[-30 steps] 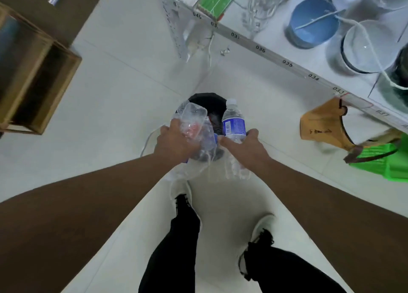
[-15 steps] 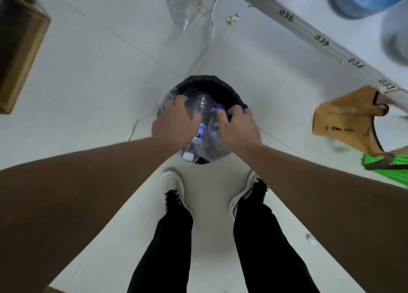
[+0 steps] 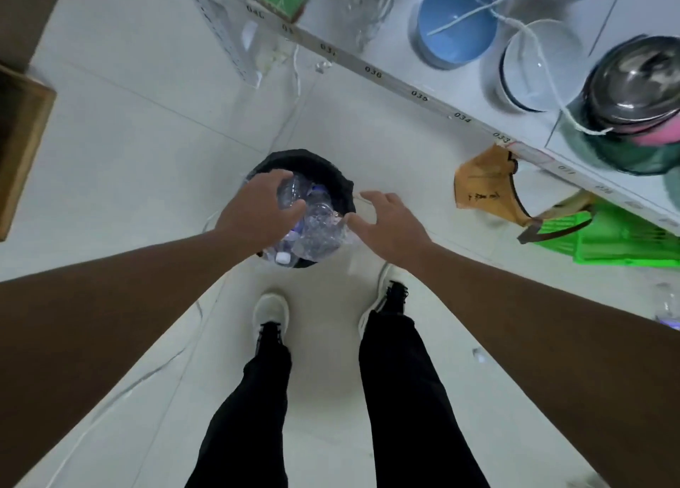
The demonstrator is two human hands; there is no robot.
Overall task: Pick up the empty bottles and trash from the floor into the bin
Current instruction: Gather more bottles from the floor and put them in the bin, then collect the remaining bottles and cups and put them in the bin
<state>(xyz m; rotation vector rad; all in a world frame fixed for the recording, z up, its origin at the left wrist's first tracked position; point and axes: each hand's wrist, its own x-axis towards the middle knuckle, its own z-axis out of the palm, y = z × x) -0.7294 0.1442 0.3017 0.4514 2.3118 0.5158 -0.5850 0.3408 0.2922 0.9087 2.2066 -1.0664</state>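
Observation:
A black bin (image 3: 331, 173) stands on the white floor straight ahead of my feet. Several clear crushed plastic bottles (image 3: 316, 226) fill it to the rim. My left hand (image 3: 257, 211) hovers over the bin's left side, palm down, with its fingers curved against the topmost bottle (image 3: 290, 193). My right hand (image 3: 386, 219) is open just right of the bin, fingers spread, holding nothing. Another clear bottle (image 3: 668, 312) lies on the floor at the far right edge. A small scrap of trash (image 3: 477, 354) sits on the floor near my right leg.
A white table (image 3: 423, 90) with numbered edge runs across the upper right, carrying a blue bowl (image 3: 456, 27), a clear bowl and a metal pot (image 3: 636, 86). A tan bag (image 3: 482, 189) and a green basket (image 3: 618, 237) sit under it. A wooden crate (image 3: 22, 149) is at left.
Both hands lowered their bottles into the bin. My right hand has let go and moved out to the right, fingers spread; my left hand stays over the bottles.

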